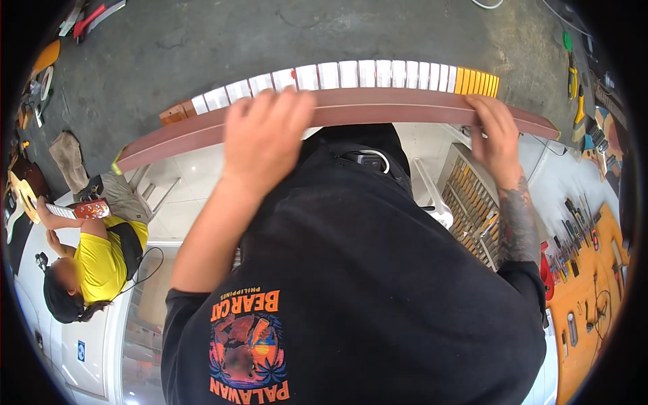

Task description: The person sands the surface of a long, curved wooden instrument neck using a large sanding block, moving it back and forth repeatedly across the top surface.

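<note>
My right hand [495,131] grips a long brown bar [385,98] beside silver and yellow strips [383,74]; well apart, my left hand [264,138] lies over the bar, its grip hidden.

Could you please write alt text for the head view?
A person's left hand and right hand rest on a long reddish-brown bar beside a white-and-yellow segmented strip on a grey workbench. At left, a co-worker holds a stringed instrument.
</note>
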A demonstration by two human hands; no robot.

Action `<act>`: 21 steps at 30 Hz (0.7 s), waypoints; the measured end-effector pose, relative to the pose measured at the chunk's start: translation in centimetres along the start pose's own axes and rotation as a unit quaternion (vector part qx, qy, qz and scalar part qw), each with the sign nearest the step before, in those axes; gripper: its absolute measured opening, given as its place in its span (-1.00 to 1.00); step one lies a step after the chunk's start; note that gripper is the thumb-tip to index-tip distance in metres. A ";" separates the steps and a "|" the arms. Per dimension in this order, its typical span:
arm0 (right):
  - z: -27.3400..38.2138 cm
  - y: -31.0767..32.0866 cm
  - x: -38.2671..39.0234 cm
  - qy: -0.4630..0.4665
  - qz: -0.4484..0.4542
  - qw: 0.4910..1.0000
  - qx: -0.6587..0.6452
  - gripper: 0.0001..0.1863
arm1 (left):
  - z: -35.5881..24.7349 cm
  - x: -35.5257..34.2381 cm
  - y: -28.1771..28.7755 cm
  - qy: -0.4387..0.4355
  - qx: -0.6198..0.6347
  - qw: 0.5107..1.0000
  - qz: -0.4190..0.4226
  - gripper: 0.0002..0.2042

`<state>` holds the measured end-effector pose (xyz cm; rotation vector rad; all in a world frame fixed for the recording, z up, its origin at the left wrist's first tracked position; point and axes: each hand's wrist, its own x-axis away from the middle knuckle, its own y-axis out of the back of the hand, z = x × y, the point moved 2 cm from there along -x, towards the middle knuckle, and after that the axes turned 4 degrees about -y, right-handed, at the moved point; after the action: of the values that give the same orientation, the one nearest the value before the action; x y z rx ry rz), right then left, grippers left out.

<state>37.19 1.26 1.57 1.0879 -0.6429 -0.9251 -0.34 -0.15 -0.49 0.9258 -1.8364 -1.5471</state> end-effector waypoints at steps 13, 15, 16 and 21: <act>-1.0 -0.1 -0.5 0.018 -0.006 1.000 0.011 -0.50 | 1.0 0.8 0.3 0.023 0.008 0.998 0.050 -0.50; -2.2 1.0 0.1 -0.011 0.002 1.000 0.008 -0.46 | -0.6 -1.4 0.3 0.009 0.026 0.999 0.018 -0.48; -1.6 0.5 -0.1 -0.009 0.003 1.000 0.000 -0.45 | -0.6 -1.5 0.2 0.010 0.026 0.999 0.016 -0.48; 11.3 -6.2 -6.7 0.030 -0.036 0.997 -0.067 -0.58 | 13.1 10.0 2.2 0.077 -0.027 0.996 0.028 -0.42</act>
<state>22.76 0.94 -0.24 1.0206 -0.4889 -0.9797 -16.95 -0.08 -0.74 0.9332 -1.6900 -1.4432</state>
